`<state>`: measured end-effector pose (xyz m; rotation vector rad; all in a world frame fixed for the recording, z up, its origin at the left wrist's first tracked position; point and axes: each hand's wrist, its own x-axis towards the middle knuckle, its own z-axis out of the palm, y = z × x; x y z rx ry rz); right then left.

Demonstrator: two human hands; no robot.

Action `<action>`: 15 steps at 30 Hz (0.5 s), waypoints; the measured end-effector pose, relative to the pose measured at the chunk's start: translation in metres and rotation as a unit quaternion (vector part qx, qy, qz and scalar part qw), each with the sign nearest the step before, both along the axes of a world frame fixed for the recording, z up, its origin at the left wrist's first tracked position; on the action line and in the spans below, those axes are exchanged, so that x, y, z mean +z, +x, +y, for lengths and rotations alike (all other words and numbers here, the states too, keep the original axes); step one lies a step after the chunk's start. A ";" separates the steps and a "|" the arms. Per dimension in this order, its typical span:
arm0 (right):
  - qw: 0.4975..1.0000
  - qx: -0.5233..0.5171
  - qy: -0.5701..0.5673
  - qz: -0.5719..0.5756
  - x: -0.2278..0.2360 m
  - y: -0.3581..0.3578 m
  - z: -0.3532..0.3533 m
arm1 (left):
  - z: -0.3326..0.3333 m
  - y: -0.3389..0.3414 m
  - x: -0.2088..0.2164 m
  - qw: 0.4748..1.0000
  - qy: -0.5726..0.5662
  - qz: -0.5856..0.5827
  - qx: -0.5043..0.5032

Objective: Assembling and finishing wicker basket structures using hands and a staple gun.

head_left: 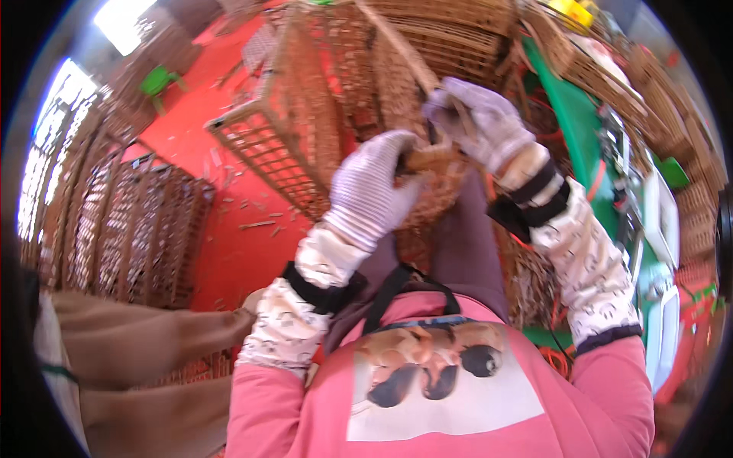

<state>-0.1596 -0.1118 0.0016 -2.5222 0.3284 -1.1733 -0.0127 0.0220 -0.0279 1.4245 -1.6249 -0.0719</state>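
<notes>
two pale gloves [370, 183], two patterned sleeves [282, 328], one pink top [324, 427], overlapping woven panels [305, 114], count unclear

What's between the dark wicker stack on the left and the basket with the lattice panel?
A stretch of red floor strewn with light-coloured scraps; it shows in the head view.

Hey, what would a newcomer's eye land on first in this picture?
Probably the bright red floor covering, left of centre, strewn with small pale scraps. Next, near upper centre, the left grip and right grip, both gloved in pale lilac, close together at a brown woven wicker piece. The pink long-sleeved top also stands out along the lower edge.
</notes>
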 end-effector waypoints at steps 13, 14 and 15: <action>0.678 0.131 0.680 -0.247 -0.004 0.001 0.004 | 0.015 0.110 -0.069 0.943 0.010 0.249 0.223; 0.672 0.124 0.684 -0.255 -0.004 0.002 0.004 | 0.014 0.118 -0.070 0.937 0.023 0.252 0.240; 0.671 0.126 0.686 -0.252 -0.006 0.004 0.003 | 0.017 0.125 -0.065 0.931 0.038 0.254 0.260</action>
